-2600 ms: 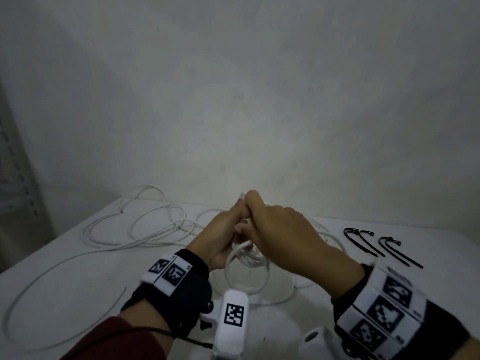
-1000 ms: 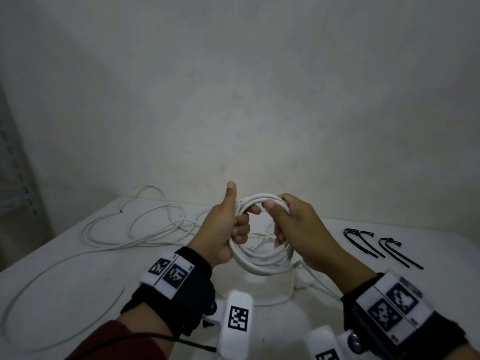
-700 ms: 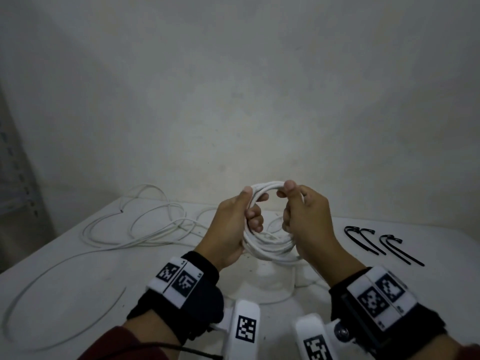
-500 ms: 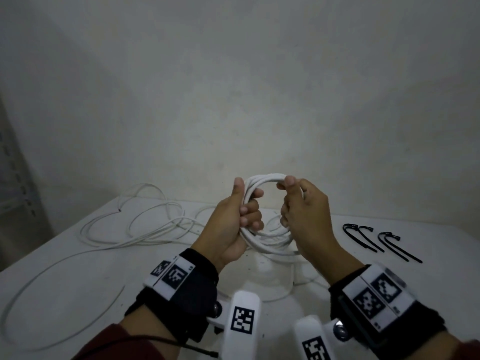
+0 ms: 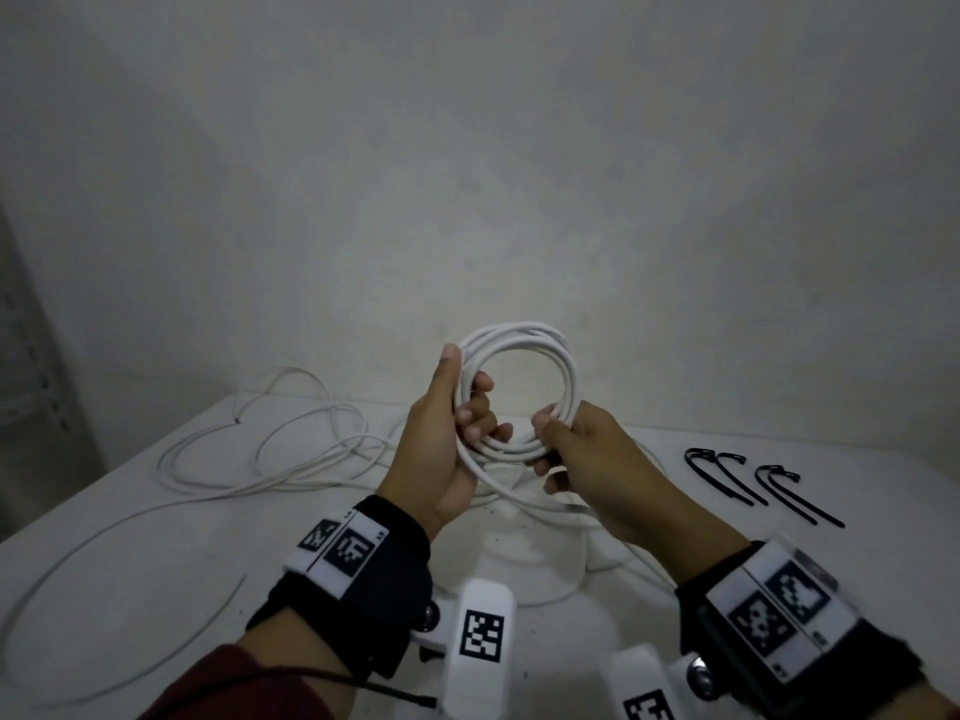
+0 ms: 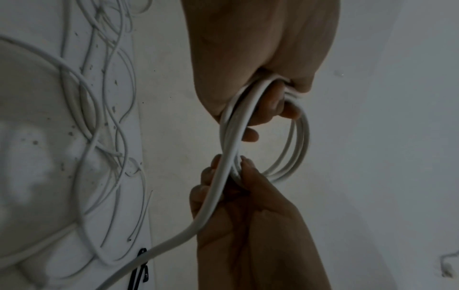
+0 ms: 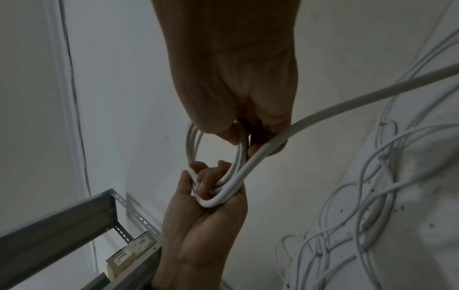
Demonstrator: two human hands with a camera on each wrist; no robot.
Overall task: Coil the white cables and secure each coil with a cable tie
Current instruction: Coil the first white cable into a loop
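We hold the coil [image 5: 517, 394] upright above the table [image 5: 130, 563], left hand [image 5: 447, 439] gripping its nine o'clock side, right hand [image 5: 582, 459] pinching five o'clock, where the loose tail [image 5: 613, 543] trails off toward the ties [image 5: 753, 483] at three o'clock, nearer our right.

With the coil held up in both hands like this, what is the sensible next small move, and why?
Probably another wrap: the right hand draws the trailing strand up onto the coil while the left hand grips the loops. That strand runs down to the table, so cable seems left to coil, and the black cable ties lie untouched.
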